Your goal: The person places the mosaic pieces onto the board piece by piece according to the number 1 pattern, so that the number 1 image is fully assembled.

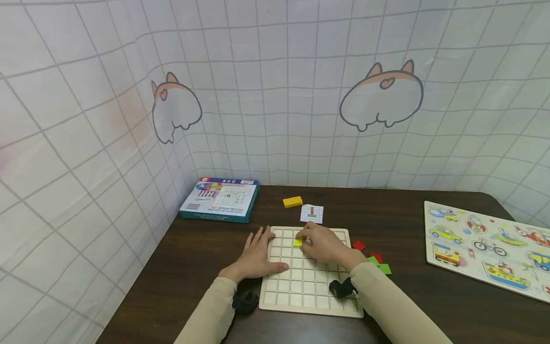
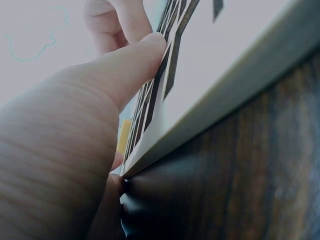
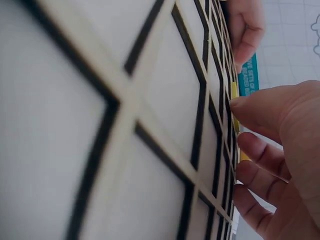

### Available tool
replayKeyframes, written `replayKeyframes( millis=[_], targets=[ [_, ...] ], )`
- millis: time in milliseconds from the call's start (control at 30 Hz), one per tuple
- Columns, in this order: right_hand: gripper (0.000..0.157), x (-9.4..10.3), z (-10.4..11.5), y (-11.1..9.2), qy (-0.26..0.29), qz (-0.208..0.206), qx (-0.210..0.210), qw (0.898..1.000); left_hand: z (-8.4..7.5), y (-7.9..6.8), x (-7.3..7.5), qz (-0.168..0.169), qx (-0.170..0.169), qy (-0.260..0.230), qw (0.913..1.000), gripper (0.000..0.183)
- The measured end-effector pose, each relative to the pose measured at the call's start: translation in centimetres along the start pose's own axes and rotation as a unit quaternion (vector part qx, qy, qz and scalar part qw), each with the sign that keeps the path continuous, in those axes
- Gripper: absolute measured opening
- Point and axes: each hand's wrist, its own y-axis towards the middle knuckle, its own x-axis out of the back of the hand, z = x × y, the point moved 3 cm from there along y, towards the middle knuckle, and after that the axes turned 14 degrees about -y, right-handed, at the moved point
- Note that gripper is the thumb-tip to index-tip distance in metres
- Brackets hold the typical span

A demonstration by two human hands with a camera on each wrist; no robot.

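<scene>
A white cloth [image 1: 279,148] with gray grid lines and 2 outlined animal rears hangs behind a dark wooden table [image 1: 193,267]. At the table's right lies a puzzle board [image 1: 477,267] printed with vehicles, running out of the head view. Near the middle, closer to the person, a pale grid board [image 1: 309,311] lies flat, its ridges marking off rows of square cells. A teal-sided box [image 1: 221,200] rests at the far left, its lettering upside down to the head camera. 2 hands in beige sleeves work at the grid board, each with a black device at the wrist. The left hand [image 1: 257,255] is spread and relaxed, gripping nothing, its fingers along the board's left edge and its thumb laid over the surface. The right hand [image 1: 325,244] reaches over the upper part of the board with bent fingers, pinching a yellow tile between thumb and forefinger. Just beyond the board sits a small card [image 1: 311,213] bearing a red and green pattern on a grid, and just beside it a yellow block [image 1: 293,202]. Past the board's right edge, near the right sleeve, lie 2 red tiles [image 1: 358,245] and 2 green tiles [image 1: 385,269]. The yellow tile [image 1: 297,242] is at the upper cells, left of the board's middle; whether it is fully seated cannot be told.
</scene>
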Motion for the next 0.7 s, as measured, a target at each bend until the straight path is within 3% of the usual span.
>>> replayKeyframes(
  millis=[233, 433, 700],
  targets=[
    [0.027, 0.7, -0.4, -1.4, 0.017, 0.004, -0.019, 1.0, 0.1, 0.0, -0.1, -0.001, 0.005, 0.009, 0.9999, 0.098],
    [0.028, 1.9, -0.9, -3.5, 0.018, -0.015, -0.012, 1.0, 0.0, 0.0, 0.0, 0.005, 0.008, 0.017, 0.9998, 0.1],
    [0.029, 3.8, -3.4, -6.2, 0.018, -0.038, -0.045, 0.998, -0.1, 0.0, 0.1, 0.011, 0.002, 0.015, 0.9998, 0.098]
  ],
)
